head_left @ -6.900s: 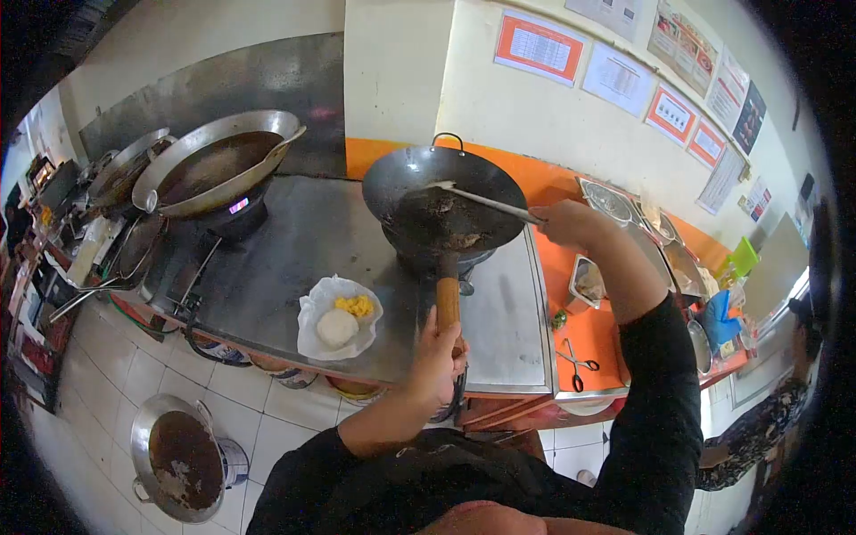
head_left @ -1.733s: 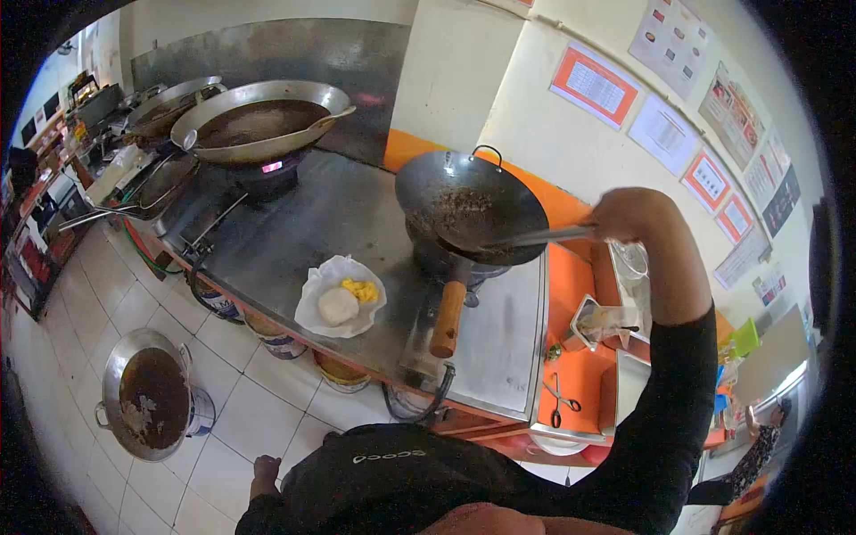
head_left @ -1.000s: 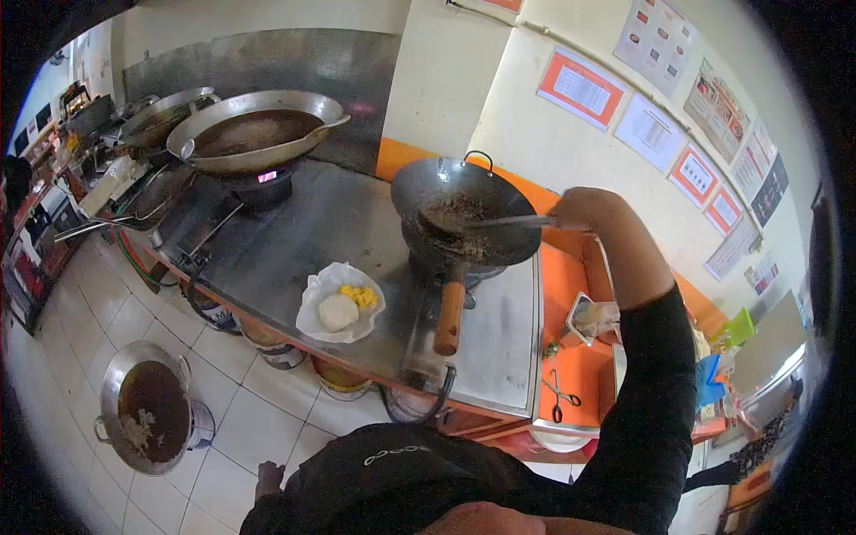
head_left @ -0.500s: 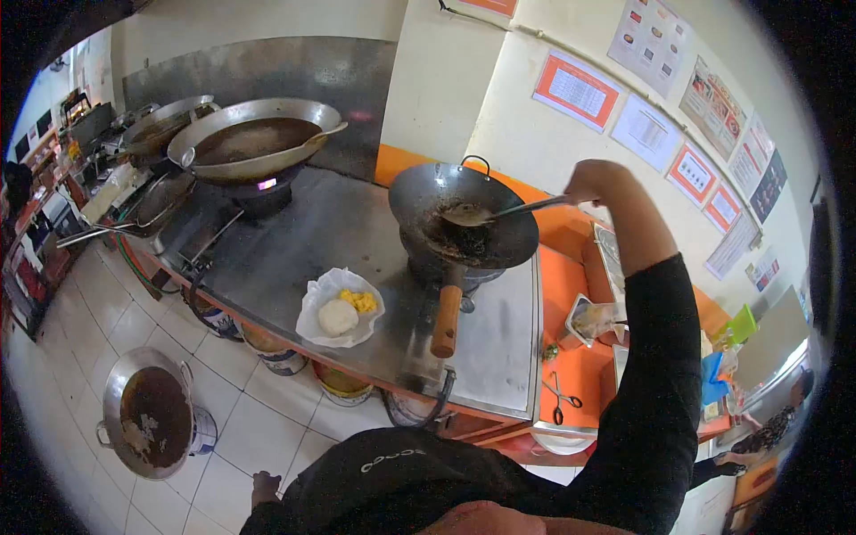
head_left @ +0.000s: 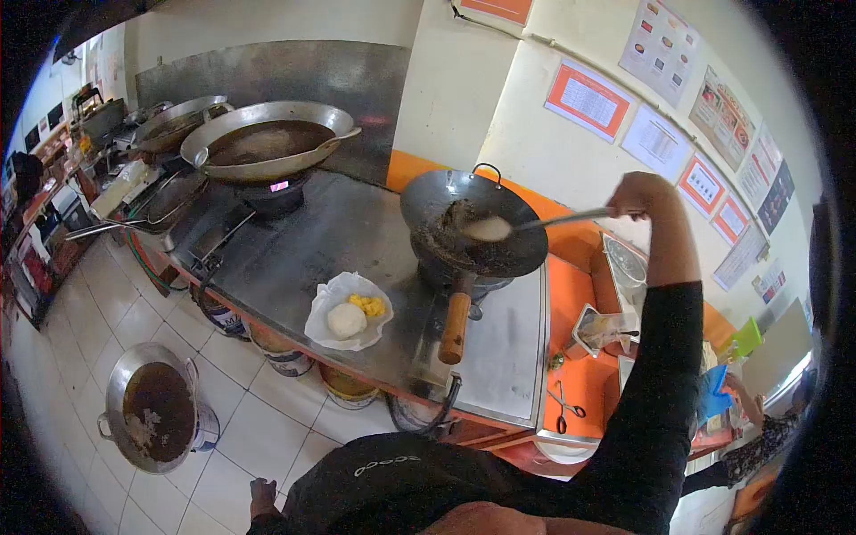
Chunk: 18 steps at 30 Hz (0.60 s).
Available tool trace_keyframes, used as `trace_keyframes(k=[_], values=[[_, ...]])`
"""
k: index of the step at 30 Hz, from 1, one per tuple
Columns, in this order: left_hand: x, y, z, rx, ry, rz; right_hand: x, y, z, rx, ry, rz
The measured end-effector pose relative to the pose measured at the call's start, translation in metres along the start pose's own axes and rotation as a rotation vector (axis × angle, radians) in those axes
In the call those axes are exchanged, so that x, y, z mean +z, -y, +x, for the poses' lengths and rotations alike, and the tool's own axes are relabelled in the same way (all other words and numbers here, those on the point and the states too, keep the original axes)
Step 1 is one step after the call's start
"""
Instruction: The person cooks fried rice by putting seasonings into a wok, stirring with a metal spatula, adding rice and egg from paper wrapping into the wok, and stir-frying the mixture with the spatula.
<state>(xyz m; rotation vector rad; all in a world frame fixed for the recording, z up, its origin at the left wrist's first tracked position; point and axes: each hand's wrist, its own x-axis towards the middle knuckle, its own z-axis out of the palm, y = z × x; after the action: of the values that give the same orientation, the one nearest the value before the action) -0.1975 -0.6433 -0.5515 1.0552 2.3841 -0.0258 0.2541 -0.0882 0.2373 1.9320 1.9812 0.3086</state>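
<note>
My right hand [head_left: 644, 196] is closed round the handle end of a long metal ladle [head_left: 562, 219]. The ladle's round bowl is inside a dark wok [head_left: 428, 198], over some dark brown food [head_left: 459, 241]. This wok has a wooden handle [head_left: 455, 323] pointing towards me and sits on a burner. Low at my side hangs my left hand [head_left: 264, 496], away from the counter; its fingers are too small to make out. Left of the wok handle, a paper-lined dish [head_left: 321, 308] holds a white mound of rice [head_left: 346, 320] and yellow pieces that look like egg [head_left: 370, 305].
A large pan of dark liquid [head_left: 267, 143] stands on a burner at the back left. Another pan [head_left: 116, 392] rests on a bucket on the floor. Scissors [head_left: 566, 410] lie on the orange surface at right, near metal trays. Another person's arm [head_left: 749, 401] shows at far right.
My right hand has moved right and slightly down with the ladle. Its bowl has shifted right within the wok and now looks paler inside. The whole view has shifted slightly.
</note>
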Motion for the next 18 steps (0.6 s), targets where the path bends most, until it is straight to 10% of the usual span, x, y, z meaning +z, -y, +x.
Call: trace_keyframes(k=[8,14,18], values=[[0.011,-0.015,0.006,-0.034,0.412,0.294,0.019,0.038,0.012,-0.174,0.015,0.056],[-0.035,-0.041,-0.005,-0.049,-0.105,-0.263,-0.011,0.036,-0.039,-0.134,0.116,-0.021],[-0.014,-0.049,0.018,-0.122,0.393,0.136,0.01,0.068,-0.031,-0.233,0.056,0.07]])
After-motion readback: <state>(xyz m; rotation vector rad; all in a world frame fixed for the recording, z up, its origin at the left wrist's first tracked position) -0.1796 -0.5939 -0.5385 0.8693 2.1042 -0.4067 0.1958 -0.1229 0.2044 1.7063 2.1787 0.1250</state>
